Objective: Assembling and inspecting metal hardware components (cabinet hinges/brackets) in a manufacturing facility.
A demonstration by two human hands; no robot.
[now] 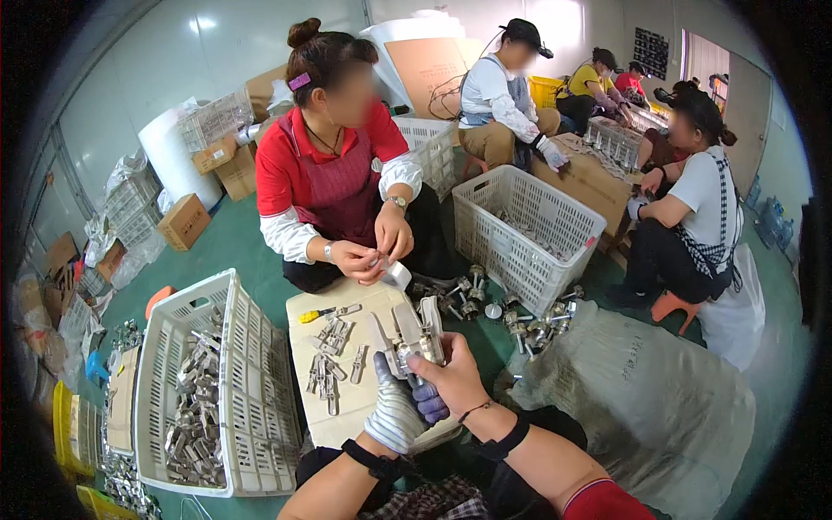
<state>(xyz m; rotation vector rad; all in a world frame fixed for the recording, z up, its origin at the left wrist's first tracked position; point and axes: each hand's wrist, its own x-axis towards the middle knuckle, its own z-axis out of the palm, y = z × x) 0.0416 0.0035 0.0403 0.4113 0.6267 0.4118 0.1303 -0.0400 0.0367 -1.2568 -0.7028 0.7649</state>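
Note:
My left hand (397, 418), in a striped grey glove with purple fingers, and my bare right hand (452, 380) come together over the near right part of a pale low work board (329, 433). Both are closed on shiny metal fittings (409, 336) with flat upright plates; how many pieces there are I cannot tell. My right thumb presses on their lower end. Left of my hands, several slim metal pieces (329, 336) lie loosely on the board. Beyond them is a yellow-handled tool (309, 316), beside another metal piece.
A white crate (260, 407) of metal parts stands left of the board; another crate (520, 260) is beyond, right. Loose metal fittings (529, 334) cover the floor near a grey sack (641, 390). Opposite me a person in red (334, 173) handles something small; several others work farther back.

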